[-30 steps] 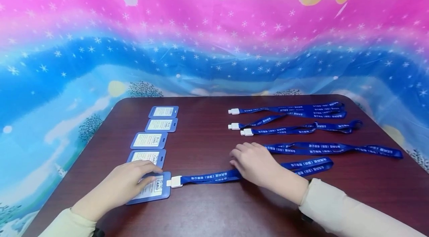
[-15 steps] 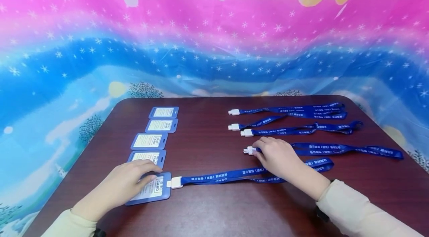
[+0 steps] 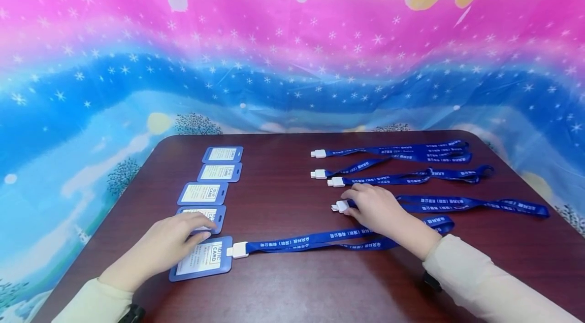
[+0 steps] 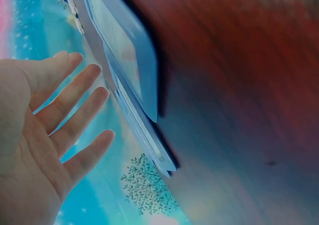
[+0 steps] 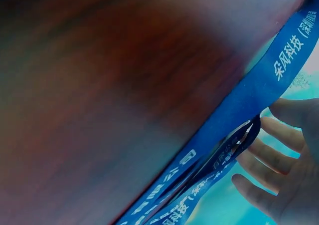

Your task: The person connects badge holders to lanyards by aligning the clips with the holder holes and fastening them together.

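Observation:
In the head view, my left hand [image 3: 169,236] hovers over the near badge holders with its fingers loosely spread, as the left wrist view also shows. Beneath it lies a blue badge holder [image 3: 224,257] joined to the white clip [image 3: 239,250] of a blue lanyard [image 3: 292,241]. Another badge holder [image 3: 219,219], partly covered by the fingers, lies just beyond. My right hand [image 3: 377,211] pinches a second lanyard [image 3: 466,203] right behind its white clip [image 3: 340,206], thumb and index finger on either side. A blue strap [image 5: 249,95] crosses in front of its fingertips in the right wrist view.
Three more badge holders, including one in the middle [image 3: 202,193], line the left side of the dark wooden table [image 3: 274,186]. Several lanyards lie at the back right, among them the farthest lanyard [image 3: 402,151]. A patterned cloth [image 3: 292,59] hangs behind the table.
My right hand has moved right from above the near lanyard to the second lanyard's clip. My left hand has shifted slightly left, off the near badge holder's edge.

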The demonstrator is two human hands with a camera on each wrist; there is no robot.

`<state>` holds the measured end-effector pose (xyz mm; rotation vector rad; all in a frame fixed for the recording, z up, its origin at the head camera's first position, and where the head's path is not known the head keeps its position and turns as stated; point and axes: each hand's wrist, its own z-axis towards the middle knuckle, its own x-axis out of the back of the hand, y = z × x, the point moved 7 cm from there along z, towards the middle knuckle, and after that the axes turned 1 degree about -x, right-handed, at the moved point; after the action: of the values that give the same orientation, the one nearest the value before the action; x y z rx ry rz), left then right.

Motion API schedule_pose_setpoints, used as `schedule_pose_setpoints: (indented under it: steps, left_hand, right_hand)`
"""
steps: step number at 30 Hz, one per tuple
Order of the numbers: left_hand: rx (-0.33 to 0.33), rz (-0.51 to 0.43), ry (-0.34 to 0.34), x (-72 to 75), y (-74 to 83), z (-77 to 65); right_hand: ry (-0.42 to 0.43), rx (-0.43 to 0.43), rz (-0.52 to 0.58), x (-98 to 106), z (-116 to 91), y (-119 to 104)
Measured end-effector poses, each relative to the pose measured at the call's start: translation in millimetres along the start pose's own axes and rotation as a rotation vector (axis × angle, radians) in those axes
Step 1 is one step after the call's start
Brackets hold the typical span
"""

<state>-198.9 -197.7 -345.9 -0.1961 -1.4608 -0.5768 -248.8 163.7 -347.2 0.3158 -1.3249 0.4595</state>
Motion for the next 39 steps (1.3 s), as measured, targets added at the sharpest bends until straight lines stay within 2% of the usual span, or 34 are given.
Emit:
schedule_pose_setpoints:
  steps: [6, 11, 16, 23, 39]
  left_hand:
    - [0.027, -0.003, -0.007, 0.1, -8.2, 3.9]
    - [0.067, -0.01, -0.009, -0.4, -20.4, 8.1]
    - [0.076, -0.005, -0.011, -2.7, -32.2, 13.3]
    - [0.131, 0.004, -0.066, -8.5, -42.3, 16.4]
    - [0.116, 0.025, -0.082, -14.5, -47.4, 16.6]
  right_hand:
    - [-0.003, 0.005, -0.011, -1.4, 4.5, -2.2]
    - [-0.027, -0.014, 0.0, -2.4, 6.3, -1.5]
    - [-0.035, -0.015, -0.002, -2.2, 6.9, -2.1]
    - [-0.014, 0.007, 0.001, -2.1, 6.5, -3.8]
    - [-0.062, 0.018, -0.01, -1.7, 9.0, -3.4]
